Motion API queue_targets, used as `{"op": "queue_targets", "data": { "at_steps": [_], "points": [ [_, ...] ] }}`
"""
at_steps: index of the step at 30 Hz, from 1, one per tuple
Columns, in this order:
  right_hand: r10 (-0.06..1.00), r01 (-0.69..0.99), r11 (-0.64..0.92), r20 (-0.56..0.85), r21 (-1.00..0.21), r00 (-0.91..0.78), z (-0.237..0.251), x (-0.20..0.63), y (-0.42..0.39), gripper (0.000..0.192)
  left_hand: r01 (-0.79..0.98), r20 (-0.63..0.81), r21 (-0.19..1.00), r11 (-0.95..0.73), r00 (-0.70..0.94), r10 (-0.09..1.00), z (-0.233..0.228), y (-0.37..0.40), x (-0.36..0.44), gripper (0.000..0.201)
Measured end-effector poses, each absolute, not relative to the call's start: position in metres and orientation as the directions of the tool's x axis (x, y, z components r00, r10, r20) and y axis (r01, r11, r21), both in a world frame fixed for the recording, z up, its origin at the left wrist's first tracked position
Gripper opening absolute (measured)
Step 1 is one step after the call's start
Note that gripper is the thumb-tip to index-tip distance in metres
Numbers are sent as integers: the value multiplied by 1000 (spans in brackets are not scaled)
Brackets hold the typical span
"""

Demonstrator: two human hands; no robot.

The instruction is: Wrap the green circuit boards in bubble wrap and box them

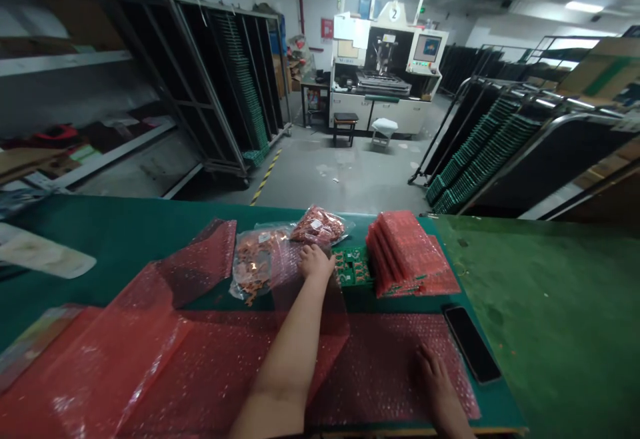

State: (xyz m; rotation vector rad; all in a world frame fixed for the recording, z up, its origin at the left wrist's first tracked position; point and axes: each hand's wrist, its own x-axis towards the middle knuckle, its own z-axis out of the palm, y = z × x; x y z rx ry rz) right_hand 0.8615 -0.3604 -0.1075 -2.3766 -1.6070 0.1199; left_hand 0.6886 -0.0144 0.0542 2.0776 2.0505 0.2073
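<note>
Right now your left hand (315, 262) reaches far across the surface (115, 232), its fingers curled down onto the edge of a clear bag (320, 226) filled with small orange-red pieces; whether it is actually pinching the bag, you cannot tell from this angle. A second clear bag (253, 262) of the same sort of pieces lies just to the left of it. Just right of that hand sit a few green circuit boards (354, 267), and beside them a stack of boards wrapped in red bubble wrap (410, 252). Your right hand (434, 376) lies flat and open on a sheet of red bubble wrap (380, 372), holding nothing, with a dark phone (471, 344) near it. More loose red bubble bags (165, 306) spread over the left side of the green surface. Beyond it, the concrete floor carries racks of green boards (475, 152) and a white machine (387, 72) marked with a "2".
</note>
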Motion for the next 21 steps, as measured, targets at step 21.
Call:
{"op": "queue_targets", "data": {
  "at_steps": [21],
  "points": [
    [934,918,-335,54,-213,353,-88,857,-348,40,886,-239,460,-50,178,954,137,-40,620,32]
  ]
}}
